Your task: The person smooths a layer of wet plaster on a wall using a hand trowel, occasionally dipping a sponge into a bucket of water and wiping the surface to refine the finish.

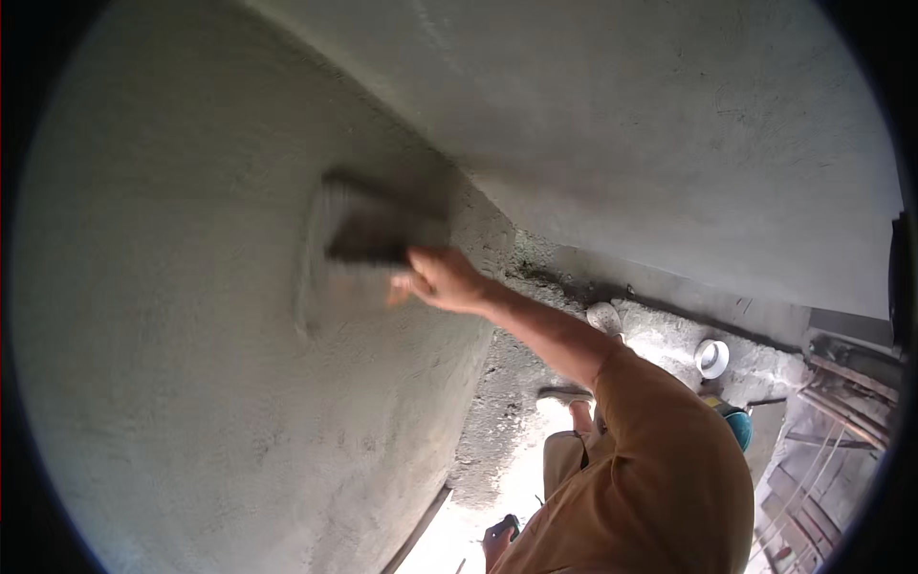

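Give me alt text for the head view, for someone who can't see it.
The right hand holds a dark, flat, blurred tool at a grey plastered wall. The left hand, lower down, holds a dark-and-green object; a white round container sits at right.

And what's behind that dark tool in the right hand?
Grey wall shows around the tool, which is blurred in the right hand. The patch directly behind it is covered, so what that surface looks like can't be seen.
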A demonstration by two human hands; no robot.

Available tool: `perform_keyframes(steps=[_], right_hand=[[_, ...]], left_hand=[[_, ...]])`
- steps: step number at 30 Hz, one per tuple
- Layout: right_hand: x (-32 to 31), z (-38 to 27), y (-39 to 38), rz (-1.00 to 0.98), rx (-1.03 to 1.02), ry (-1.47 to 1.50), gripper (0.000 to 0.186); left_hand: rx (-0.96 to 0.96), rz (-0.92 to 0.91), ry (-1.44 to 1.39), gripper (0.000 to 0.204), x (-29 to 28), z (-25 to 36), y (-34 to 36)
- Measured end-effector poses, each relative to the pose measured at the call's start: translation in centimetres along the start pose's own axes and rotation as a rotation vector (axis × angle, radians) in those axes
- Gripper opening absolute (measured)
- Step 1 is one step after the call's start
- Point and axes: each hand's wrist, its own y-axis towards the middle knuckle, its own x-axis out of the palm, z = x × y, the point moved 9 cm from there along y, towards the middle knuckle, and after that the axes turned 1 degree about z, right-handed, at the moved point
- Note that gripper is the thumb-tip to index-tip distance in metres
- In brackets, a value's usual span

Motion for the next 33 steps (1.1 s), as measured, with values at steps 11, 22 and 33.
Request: perform_keyframes(steps=[11, 22, 33], right_hand=[[-5.0, 2.8, 6.2, 0.031, 0.149, 0.287, 0.027], [-6.9, 8.1, 3.7, 0.243, -0.170, -0.146, 0.041], [-15.7, -33.9, 22.2, 0.164, -0.356, -0.099, 0.045]], left_hand=[[-0.048, 0.280, -0.008, 0.031, -3.3, 11.4, -0.2], [0.022, 0.294, 0.199, 0.045, -1.8, 12.4, -0.9], [0.186, 0.402, -0.039, 0.057, -5.6, 15.3, 2.8]])
